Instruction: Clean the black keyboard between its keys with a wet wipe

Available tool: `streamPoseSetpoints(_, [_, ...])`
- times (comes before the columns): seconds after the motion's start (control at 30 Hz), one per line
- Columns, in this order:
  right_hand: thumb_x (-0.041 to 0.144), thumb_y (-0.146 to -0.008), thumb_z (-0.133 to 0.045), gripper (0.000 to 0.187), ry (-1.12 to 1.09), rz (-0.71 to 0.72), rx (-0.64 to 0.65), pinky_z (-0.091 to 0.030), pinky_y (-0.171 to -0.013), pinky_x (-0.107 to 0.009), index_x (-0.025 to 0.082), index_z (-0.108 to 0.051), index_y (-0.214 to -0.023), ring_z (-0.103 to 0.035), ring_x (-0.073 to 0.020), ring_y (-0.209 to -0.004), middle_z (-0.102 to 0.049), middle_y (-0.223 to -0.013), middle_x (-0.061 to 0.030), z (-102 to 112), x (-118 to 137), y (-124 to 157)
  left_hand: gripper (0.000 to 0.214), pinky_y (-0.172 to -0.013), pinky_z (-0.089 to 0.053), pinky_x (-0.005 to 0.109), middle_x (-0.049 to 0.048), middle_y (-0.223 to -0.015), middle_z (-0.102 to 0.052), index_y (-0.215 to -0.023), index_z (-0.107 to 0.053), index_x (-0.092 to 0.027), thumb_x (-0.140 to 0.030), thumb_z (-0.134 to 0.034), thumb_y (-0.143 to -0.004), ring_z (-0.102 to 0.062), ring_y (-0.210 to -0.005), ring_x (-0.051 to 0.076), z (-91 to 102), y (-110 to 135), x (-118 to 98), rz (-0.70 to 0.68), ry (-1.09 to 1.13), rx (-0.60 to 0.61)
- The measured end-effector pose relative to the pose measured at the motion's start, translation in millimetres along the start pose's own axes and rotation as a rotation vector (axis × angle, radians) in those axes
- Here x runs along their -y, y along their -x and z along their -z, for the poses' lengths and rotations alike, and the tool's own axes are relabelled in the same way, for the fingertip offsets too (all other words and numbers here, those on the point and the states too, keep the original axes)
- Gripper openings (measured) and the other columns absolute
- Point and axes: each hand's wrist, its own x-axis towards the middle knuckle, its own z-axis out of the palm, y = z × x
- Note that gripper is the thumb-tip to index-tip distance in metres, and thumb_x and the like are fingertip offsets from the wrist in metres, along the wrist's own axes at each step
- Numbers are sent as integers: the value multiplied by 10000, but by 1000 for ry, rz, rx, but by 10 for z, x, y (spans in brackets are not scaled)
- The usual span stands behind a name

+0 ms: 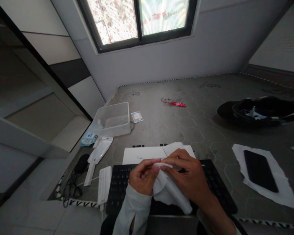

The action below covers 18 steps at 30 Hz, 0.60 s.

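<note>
The left hand (pixel 142 178) and right hand (pixel 189 174), each with its grip pinching the crumpled white tissue (pixel 163 184) over the black keyboard (pixel 219 187), could tear it if the 2 pull unevenly, and its loose lower end could snag if dragged.

1. One camera, worn on the person's head, gives the sole view.
2. It faces forward and down over the table (pixel 156 127), with the wall (pixel 218 45) and window (pixel 165 18) at the top.
3. The left grip (pixel 142 176) and right grip (pixel 189 173) sit near it, low in the middle; the window lies well beyond.
4. Its wide field takes in floor (pixel 22 217) at lower left.
5. It tilts slightly: the window's lower edge climbs rightward.
</note>
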Motion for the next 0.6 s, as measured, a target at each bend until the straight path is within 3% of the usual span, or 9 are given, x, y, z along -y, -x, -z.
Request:
streamPoseSetpoints(0.13, [233,-868,-726,49,-59,-62,32,-472,-693,-275,280,-739,-864,-639,-154,-777,-683,-808,27,-43,-6,15,365,-532,-493,113,16,-650,-759,-726,-770,-179,-433,-929,-517,-665,-565,81,-6,-31,56,34,77,-65])
streamPoseSetpoints(0.3, [206,-869,-705,210,-44,-140,-18,-498,-768,-275,296,-680,-1057,-665,-164,-879,-723,-959,26,-94,-23,37,394,-516,-464,104,-22,-571,-698,-686,-696,-153,-359,-952,-469,-615,-506,54,10,-63,133,66,107,-171])
streamPoseSetpoints(0.43, [222,-915,-641,100,-13,-97,-9,-496,-815,-287,278,-673,-991,-652,-166,-915,-704,-956,14,-86,-14,20,419,-504,-473,117,-28,-580,-697,-687,-673,-151,-364,-954,-461,-610,-487,57,19,-95,161,33,160,-211])
streamPoseSetpoints(0.6, [237,-922,-638,76,-3,-27,36,-504,-826,-286,267,-659,-989,-645,-160,-927,-687,-954,8,-81,25,-9,434,-545,-516,143,43,-663,-774,-749,-758,-142,-450,-930,-496,-680,-553,103,52,-104,136,45,134,-202])
